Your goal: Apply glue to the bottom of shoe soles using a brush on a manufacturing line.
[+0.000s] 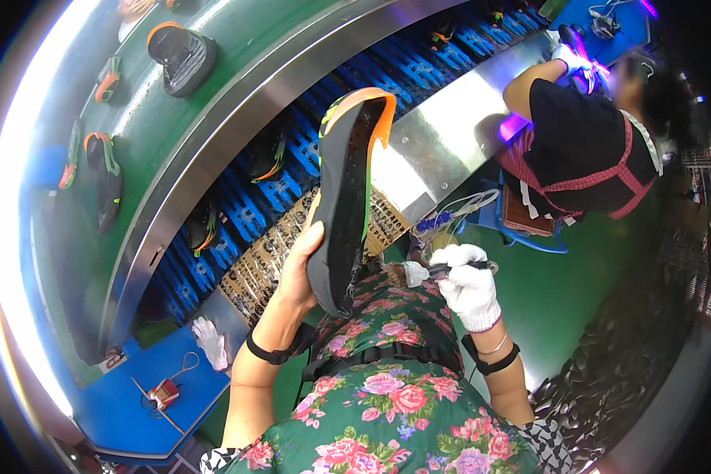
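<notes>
My bare left hand (299, 272) grips a shoe sole (346, 197), grey inside with an orange and green rim, and holds it upright in front of me, its lower end near my lap. My right hand (468, 286), in a white knit glove, holds a small brush (415, 274) whose bristle head points left, close beside the sole's lower end. I cannot tell whether the bristles touch the sole. Both wrists carry black straps.
A green conveyor belt (213, 87) curves at upper left with several soles and a shoe (180, 54). Below it run blue racks (292, 158) and a steel ledge (442, 134). A co-worker (584, 150) sits at right. A spare white glove (211, 341) lies on a blue table (142, 411).
</notes>
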Tool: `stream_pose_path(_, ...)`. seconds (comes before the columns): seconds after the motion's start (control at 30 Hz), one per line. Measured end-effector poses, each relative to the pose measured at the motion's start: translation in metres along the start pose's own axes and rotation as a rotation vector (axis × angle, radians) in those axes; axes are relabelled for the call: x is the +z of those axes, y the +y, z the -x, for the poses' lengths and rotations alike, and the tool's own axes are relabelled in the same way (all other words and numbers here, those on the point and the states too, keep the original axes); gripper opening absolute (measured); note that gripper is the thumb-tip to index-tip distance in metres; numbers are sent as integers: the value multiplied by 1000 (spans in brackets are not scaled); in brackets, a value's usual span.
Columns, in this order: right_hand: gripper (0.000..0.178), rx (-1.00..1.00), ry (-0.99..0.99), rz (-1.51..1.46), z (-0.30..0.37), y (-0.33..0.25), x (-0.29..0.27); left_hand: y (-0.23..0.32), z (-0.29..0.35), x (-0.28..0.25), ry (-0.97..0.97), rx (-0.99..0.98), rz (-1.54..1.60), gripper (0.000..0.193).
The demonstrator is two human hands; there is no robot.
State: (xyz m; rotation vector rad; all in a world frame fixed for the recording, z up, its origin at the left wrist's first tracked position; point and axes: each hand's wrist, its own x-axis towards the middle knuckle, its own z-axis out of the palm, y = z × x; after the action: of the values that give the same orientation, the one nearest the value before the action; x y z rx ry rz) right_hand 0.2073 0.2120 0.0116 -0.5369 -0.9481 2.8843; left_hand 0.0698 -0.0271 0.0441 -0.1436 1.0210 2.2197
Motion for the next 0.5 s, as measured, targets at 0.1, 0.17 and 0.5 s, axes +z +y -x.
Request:
stream_pose_path(0.1,15,-21,-47,-43,2,7,-8,-2,4,3,15,64,-148,69)
stream_pose_path(0.17,16,-53,-48,-44,3,9,-10,-4,7,4,-2,85,-147,70)
stream_pose_path(0.5,18,-47,-99,-141,6,14,-3,6,19,8,-20,-71,-32,78)
